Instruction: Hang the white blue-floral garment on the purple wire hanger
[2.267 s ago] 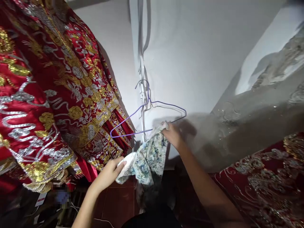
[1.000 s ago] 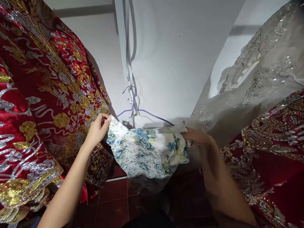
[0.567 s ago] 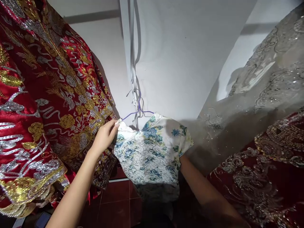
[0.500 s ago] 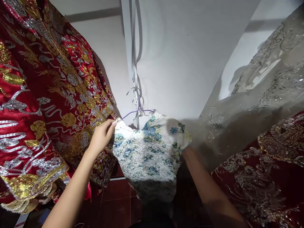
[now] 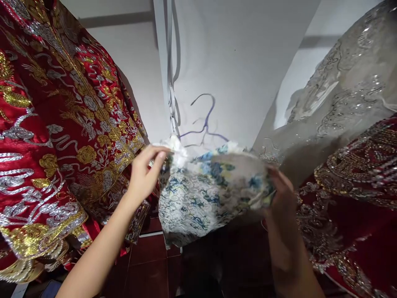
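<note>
Floral top (image 5: 198, 203) centre frame, purple hanger (image 5: 207, 123) rising from neckline. Left hand (image 5: 145, 171) grip pinched on its shoulder; right hand (image 5: 283, 186) blurred at sleeve, right of centre, can't tell grip

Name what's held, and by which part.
A floral top: the left hand pinches it near one shoulder; the right hand is at the opposite sleeve, its grip blurred.

Holds both forearms (image 5: 105, 240) stretched forward, well apart; pinches with the left hand (image 5: 144, 171) between thumb (image 5: 159, 159) and forefinger; angles the blurred right hand (image 5: 281, 185) inward, with shadowed forearm and unclear grip.
</note>
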A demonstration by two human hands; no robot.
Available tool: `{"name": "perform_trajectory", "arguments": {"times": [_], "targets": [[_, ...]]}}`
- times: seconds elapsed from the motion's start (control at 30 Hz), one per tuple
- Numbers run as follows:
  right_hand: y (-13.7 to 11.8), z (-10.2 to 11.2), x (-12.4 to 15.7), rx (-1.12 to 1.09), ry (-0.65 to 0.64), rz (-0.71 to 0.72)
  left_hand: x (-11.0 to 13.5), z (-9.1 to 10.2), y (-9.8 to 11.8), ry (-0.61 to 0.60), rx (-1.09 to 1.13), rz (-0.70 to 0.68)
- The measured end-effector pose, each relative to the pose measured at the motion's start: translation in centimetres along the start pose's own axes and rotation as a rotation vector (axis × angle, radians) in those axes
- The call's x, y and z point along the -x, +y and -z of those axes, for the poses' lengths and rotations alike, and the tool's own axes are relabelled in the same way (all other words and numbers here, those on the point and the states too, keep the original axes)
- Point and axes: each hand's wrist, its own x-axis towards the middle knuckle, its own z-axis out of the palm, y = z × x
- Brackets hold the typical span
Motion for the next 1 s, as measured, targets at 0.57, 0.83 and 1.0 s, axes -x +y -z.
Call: {"name": "perform_trajectory", "arguments": {"times": [0.57,0.83,1.0], "targets": [[1.8,-6.1,1.1,0.172,-0.748,0.143,5.5,5.8,1.6,-0.665,0.097,0.43],[-1.1,-8.3,-5.9,-0.085,-0.475,0.172,2.3,6.2,-1.2,0.269,-0.367,-0.168],[-2.4,-10.6,-11.2,-0.372,-0.271,0.015,4.1,4.2,-2.7,0.376,-0.318,-0.315]]}}
